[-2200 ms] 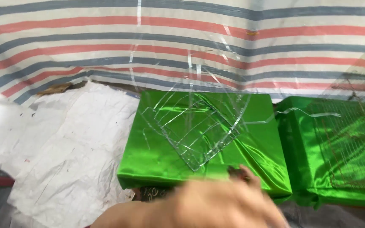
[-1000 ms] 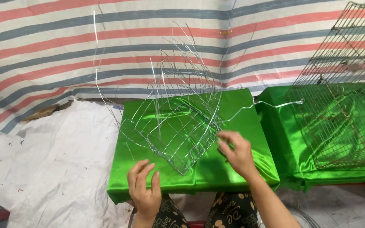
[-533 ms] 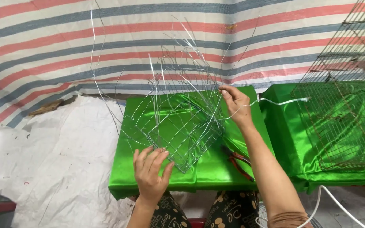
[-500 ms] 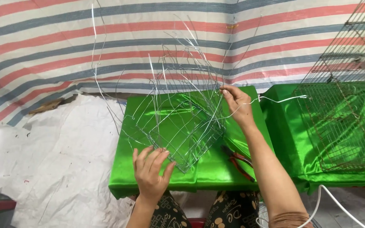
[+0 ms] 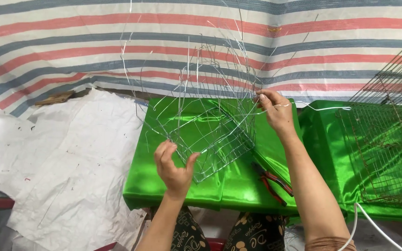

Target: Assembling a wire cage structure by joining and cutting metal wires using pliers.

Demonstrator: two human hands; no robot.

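As left hand (image 5: 175,165) steadies wire cage (image 5: 210,135), right hand (image 5: 275,109) seemingly pinches strand.

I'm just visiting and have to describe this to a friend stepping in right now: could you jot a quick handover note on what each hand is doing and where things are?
Left hand: grips the near lower edge of the half-woven silver wire basket frame, steadying it on the shiny green cloth-covered table.
Right hand: pinches a loose wire strand at the frame's upper right side.
Red-handled pliers lie on the green cloth by the right forearm, untouched.
Done: base and lower sides woven.
Left: many upright wire ends still stick out loose.
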